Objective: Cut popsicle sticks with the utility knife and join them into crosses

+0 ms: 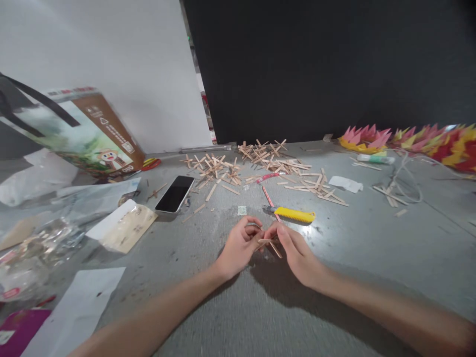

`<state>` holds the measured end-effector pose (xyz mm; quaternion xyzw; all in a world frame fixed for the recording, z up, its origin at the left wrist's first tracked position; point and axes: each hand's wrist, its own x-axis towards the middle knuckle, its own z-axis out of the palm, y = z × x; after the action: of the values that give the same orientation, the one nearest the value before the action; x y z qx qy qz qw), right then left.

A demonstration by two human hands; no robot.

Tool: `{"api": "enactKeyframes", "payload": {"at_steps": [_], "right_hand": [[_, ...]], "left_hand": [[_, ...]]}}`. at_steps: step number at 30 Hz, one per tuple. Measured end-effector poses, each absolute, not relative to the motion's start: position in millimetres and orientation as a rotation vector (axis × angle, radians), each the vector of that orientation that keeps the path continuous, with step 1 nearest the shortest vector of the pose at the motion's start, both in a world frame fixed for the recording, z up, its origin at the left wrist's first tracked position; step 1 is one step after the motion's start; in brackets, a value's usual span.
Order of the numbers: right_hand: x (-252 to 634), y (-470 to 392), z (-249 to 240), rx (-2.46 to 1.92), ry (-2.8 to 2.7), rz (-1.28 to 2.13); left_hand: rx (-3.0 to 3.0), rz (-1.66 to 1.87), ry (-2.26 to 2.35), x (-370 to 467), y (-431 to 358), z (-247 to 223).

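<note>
Near the middle of the grey table [208, 317], my left hand [240, 245] and my right hand [295, 250] meet at their fingertips. Between them are a few small wooden sticks [274, 248] that cross each other, pinched by the fingers of both hands. Just beyond my right hand lies a yellow utility knife [295, 215], beside a thin red-and-white patterned strip [267, 197]. Further back are loose piles of wooden sticks [219, 168], some joined into crosses. A small pale square [242, 210] lies beyond my left hand.
A black phone [175, 194], a printed bag [100, 134] and plastic packets [126, 225] are on the left. Paper petal crowns [364, 139], a glue stick [375, 159], a white cable [399, 178] and a white scrap [345, 184] lie on the right. A black panel [327, 69] stands behind.
</note>
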<state>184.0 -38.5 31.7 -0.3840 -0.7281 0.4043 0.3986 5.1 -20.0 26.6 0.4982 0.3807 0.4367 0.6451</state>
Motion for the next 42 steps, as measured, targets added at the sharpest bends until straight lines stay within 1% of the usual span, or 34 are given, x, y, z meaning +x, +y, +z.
{"api": "enactKeyframes", "payload": {"at_steps": [3,8,12,26,32,36,39,42], "right_hand": [[181,-43,31,-1.012,-1.702,1.071],[180,-45,30,-1.029,-1.68,1.01],[183,-41,27,-1.024,-1.731,0.89],[191,-37,20,-0.988,-1.824,0.78],[193,-35,26,-0.979,-1.887,0.601],[194,-34,27,-0.963,-1.92,0.541],[194,-34,26,-0.964,-1.931,0.552],[197,-30,29,-0.969,-1.909,0.728]], "left_hand": [[1.122,1.047,0.92,12,-27,25],[1.189,1.117,0.985,17,-34,28],[1.266,1.076,0.962,16,-36,32],[1.175,1.099,0.95,19,-39,28],[1.14,1.087,0.948,20,-39,31],[1.135,1.079,0.948,20,-39,31],[1.136,1.078,0.956,20,-38,30],[1.158,1.083,0.944,14,-31,27]]}}
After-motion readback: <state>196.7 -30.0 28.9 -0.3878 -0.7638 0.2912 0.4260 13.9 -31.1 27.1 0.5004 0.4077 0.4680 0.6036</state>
